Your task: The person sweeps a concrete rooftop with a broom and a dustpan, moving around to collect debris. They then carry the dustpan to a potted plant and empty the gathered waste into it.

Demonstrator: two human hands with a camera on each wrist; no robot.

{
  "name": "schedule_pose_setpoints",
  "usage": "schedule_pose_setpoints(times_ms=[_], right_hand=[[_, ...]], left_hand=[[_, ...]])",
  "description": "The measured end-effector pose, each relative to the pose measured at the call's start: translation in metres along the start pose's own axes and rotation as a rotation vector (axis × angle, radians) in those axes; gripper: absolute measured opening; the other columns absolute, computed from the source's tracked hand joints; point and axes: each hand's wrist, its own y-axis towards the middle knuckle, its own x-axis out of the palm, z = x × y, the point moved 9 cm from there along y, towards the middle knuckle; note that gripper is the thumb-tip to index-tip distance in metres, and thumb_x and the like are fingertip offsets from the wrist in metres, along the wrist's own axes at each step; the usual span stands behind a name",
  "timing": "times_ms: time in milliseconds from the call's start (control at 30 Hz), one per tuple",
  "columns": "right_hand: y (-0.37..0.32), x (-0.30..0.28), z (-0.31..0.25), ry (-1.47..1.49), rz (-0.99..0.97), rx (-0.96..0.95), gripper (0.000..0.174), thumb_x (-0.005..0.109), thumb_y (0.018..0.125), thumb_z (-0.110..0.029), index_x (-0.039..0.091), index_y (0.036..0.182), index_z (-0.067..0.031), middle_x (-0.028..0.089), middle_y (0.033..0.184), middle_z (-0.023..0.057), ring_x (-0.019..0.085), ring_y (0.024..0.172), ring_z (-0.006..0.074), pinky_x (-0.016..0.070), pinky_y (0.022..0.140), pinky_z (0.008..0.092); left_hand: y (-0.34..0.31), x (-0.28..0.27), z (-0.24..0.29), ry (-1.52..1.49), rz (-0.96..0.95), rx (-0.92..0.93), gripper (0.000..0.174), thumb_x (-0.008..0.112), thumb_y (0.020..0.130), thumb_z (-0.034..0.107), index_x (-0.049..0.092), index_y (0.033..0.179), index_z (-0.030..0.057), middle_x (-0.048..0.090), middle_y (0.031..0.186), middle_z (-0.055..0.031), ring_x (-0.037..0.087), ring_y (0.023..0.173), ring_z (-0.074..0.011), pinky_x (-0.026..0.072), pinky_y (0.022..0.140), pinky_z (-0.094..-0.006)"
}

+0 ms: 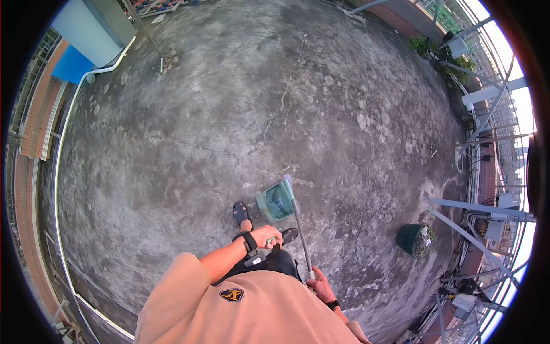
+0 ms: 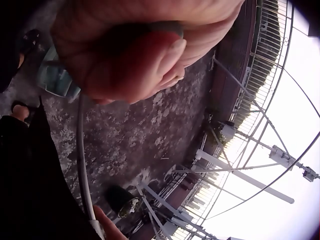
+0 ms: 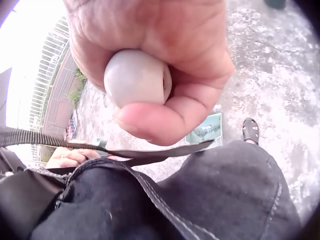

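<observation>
I stand on a grey concrete rooftop (image 1: 240, 114). My left hand (image 1: 267, 235) grips the green handle (image 2: 167, 27) of a teal dustpan (image 1: 276, 202), which hangs just ahead of my sandalled feet (image 1: 241, 213). The right hand (image 1: 319, 285) is curled round the rounded grey top end (image 3: 137, 77) of a long pale stick (image 1: 301, 229). That stick slants down past the dustpan's right side. In the left wrist view the fist (image 2: 140, 50) fills the top, with the dustpan (image 2: 55, 80) behind it. The stick's lower end is hidden.
A dark green plant pot (image 1: 415, 239) stands to my right. Metal struts, pipes and a railing (image 1: 481, 212) line the right edge. A white pipe (image 1: 60, 149) runs along the left edge, and a blue structure (image 1: 86, 28) stands far left.
</observation>
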Motion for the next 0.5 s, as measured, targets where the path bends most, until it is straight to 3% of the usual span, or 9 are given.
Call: schedule_pose_setpoints(times_ms=[33, 133, 400, 500], right_hand=[[0.003, 0.005, -0.01, -0.022, -0.01, -0.019, 0.07, 0.052, 0.075, 0.002, 0.016, 0.135, -0.0033, 0.05, 0.065, 0.0045, 0.047, 0.046, 0.0124, 0.0402, 0.038, 0.0266], [0.016, 0.014, -0.052, 0.037, 0.007, -0.058, 0.071, 0.051, 0.075, 0.002, 0.015, 0.135, -0.0032, 0.049, 0.064, 0.0047, 0.046, 0.046, 0.0125, 0.0396, 0.036, 0.0274], [0.115, 0.017, -0.217, -0.193, 0.011, -0.304, 0.069, 0.047, 0.073, 0.003, 0.016, 0.135, -0.0019, 0.048, 0.064, 0.006, 0.046, 0.043, 0.0136, 0.0381, 0.033, 0.0278], [0.162, 0.025, -0.266, -0.296, -0.003, -0.318, 0.071, 0.047, 0.071, 0.003, 0.017, 0.135, -0.0027, 0.048, 0.06, 0.0059, 0.046, 0.042, 0.0138, 0.0378, 0.034, 0.0286]], left_hand=[[-0.004, -0.003, 0.003, -0.002, -0.02, 0.001, 0.008, 0.056, 0.075, 0.004, 0.05, 0.071, -0.001, 0.049, 0.062, -0.0059, 0.042, 0.044, -0.0081, 0.0287, 0.032, -0.0214], [-0.008, -0.02, 0.012, -0.049, -0.03, 0.032, 0.011, 0.056, 0.077, 0.005, 0.048, 0.072, 0.0004, 0.046, 0.061, -0.004, 0.041, 0.042, -0.0079, 0.0281, 0.031, -0.0213], [-0.04, -0.068, 0.041, -0.267, 0.015, 0.162, 0.008, 0.054, 0.075, 0.003, 0.047, 0.07, 0.0015, 0.046, 0.059, -0.004, 0.04, 0.041, -0.0075, 0.0264, 0.031, -0.0198], [-0.041, -0.082, 0.054, -0.377, 0.013, 0.229, 0.009, 0.053, 0.075, 0.003, 0.046, 0.07, 0.0018, 0.046, 0.059, -0.0045, 0.038, 0.04, -0.0063, 0.0258, 0.031, -0.0198]])
